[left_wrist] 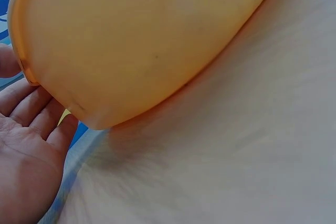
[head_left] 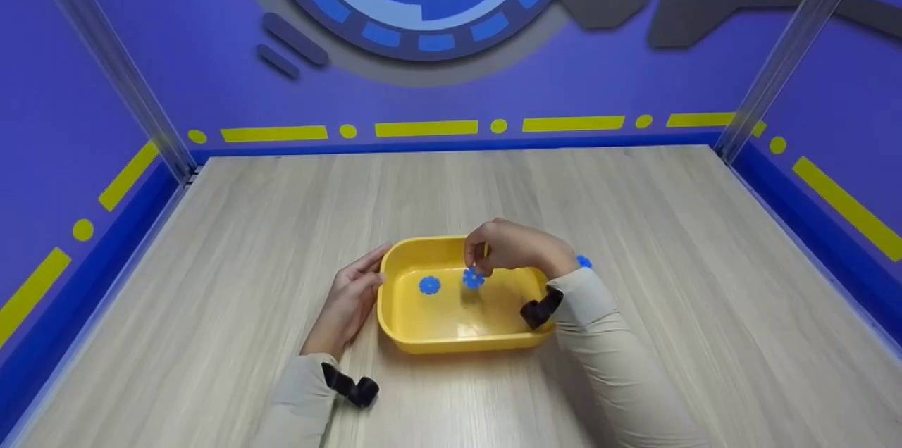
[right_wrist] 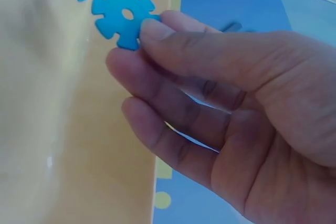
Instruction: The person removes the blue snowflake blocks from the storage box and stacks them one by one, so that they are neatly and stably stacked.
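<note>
A yellow plastic tub (head_left: 465, 344) stands on the table in the head view. My left hand (head_left: 350, 299) holds its left end, thumb at the rim and fingers along the outer wall; the left wrist view shows these fingers (left_wrist: 31, 106) against the tub's outside. Over the tub's inside, my right hand (head_left: 520, 247) pinches a blue notched plastic disc (right_wrist: 118, 17) with a small hole in its centre between thumb and fingertips. A second blue notched disc (head_left: 429, 285) lies on the tub floor, left of the held one.
Another blue piece (head_left: 583, 261) lies on the table just beyond the right wrist, partly hidden by it. The wood-grain table (head_left: 282, 208) is bordered by blue-purple walls (head_left: 176, 82) at the back and sides. Each wrist wears a small black camera (head_left: 541, 308).
</note>
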A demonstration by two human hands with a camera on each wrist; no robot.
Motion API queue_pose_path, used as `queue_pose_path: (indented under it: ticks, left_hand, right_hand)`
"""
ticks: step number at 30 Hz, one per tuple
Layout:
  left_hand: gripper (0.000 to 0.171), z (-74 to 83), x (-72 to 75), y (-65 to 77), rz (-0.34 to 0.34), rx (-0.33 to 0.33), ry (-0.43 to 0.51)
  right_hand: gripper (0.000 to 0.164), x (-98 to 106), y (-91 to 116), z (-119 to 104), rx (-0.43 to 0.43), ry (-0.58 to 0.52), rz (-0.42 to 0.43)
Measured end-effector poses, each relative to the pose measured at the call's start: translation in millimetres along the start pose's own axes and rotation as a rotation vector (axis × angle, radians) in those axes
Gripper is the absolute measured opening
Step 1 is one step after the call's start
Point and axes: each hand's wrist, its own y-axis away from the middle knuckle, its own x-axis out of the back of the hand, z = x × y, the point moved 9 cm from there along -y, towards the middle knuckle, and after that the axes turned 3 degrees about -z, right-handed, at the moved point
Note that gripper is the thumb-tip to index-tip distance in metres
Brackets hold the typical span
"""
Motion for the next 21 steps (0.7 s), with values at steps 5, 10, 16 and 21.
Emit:
queue_pose_path:
  ticks: [5, 10, 16, 21]
  left_hand:
    - [0.059, 1.2, 0.4, 0.2, -0.002, -0.012, 0.01]
    - [0.059, -0.2, 1.3, 0.0, -0.006, 0.0, 0.0]
    - [0.058, -1.0, 1.0, 0.2, -0.007, 0.008, -0.008]
    - [0.057, -0.1, 0.5, 0.4, -0.004, 0.005, -0.015]
  right_hand:
    - [0.011, 8, 8, 5, -0.002, -0.027, 0.039]
    - [0.01, 13, 16, 14, -0.026, -0.041, 0.072]
    - [0.01, 19, 32, 29, -0.062, -0.043, 0.128]
    - [0.011, 31, 50, 39, -0.027, -0.052, 0.22]
